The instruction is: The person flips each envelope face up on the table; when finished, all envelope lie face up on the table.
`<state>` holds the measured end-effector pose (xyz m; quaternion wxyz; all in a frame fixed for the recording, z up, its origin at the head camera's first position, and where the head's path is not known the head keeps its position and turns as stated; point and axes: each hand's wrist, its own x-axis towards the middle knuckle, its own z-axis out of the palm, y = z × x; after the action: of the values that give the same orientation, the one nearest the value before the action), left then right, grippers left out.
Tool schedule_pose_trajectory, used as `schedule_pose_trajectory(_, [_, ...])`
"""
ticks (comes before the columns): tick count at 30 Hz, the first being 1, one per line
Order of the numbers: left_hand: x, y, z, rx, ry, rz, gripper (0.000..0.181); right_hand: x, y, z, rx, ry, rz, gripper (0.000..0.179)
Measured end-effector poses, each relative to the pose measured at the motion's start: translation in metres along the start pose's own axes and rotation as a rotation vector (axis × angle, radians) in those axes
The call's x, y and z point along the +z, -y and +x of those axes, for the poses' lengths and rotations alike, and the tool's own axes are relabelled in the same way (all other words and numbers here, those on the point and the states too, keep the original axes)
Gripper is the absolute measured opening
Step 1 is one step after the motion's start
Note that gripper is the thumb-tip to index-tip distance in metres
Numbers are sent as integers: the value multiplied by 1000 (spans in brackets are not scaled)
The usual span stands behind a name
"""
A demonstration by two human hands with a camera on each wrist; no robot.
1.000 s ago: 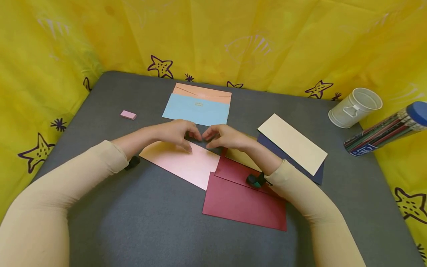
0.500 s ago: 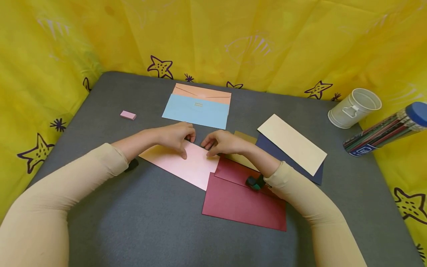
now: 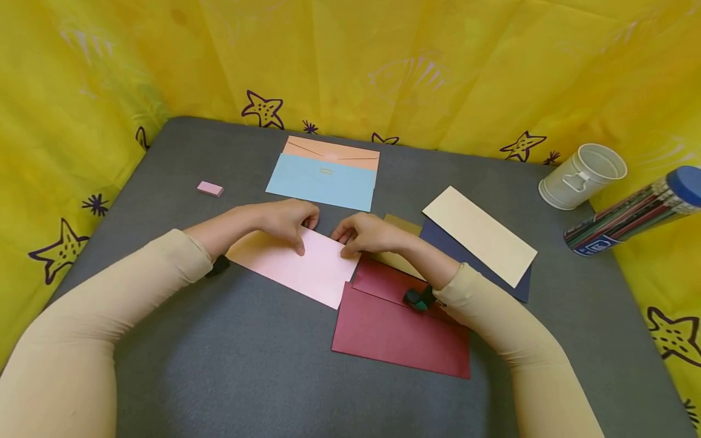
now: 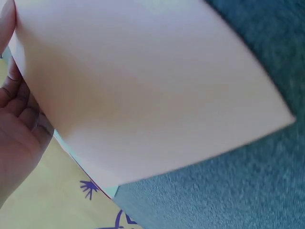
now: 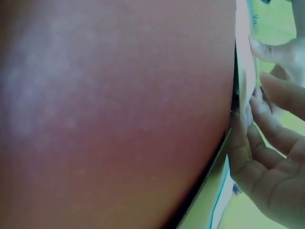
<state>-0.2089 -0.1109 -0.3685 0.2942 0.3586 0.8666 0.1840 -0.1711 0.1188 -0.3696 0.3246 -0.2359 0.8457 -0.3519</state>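
Observation:
A pale pink envelope (image 3: 323, 274) lies in the middle of the grey table, its far edge slightly raised. My left hand (image 3: 287, 222) pinches that edge, thumb on the upper face and curled fingers behind it. In the left wrist view the envelope (image 4: 157, 95) bends a little, and part of my left hand (image 4: 21, 129) shows beyond it. My right hand (image 3: 369, 234) holds the same edge near the right corner, with the thumb towards the face. Its fingertips meet the paper's edge in the right wrist view, where my right hand (image 5: 271, 157) is close to the left thumb.
Dark red envelopes (image 3: 402, 331) and a brownish one (image 3: 402, 224) lie under or near the right forearm. Farther off are blue (image 3: 312, 182) and orange (image 3: 356, 156) envelopes, a pink eraser (image 3: 210, 188), cream (image 3: 482, 234) and navy ones, a metal cup (image 3: 575, 179) and a pencil tube (image 3: 630, 213).
Both hands have moved slightly towards me and apart, taking hold of the pink envelope's far edge. The envelope has lifted and shifted a little away from me.

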Motion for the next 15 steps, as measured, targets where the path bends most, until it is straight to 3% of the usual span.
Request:
schedule_pose_trajectory(7, [-12, 13, -5, 17, 25, -90, 23, -1, 1, -2, -5, 4, -3, 38])
schedule_pose_trajectory(15, [-27, 23, -7, 8, 11, -176, 14, -3, -1, -2, 26, -32, 164, 29])
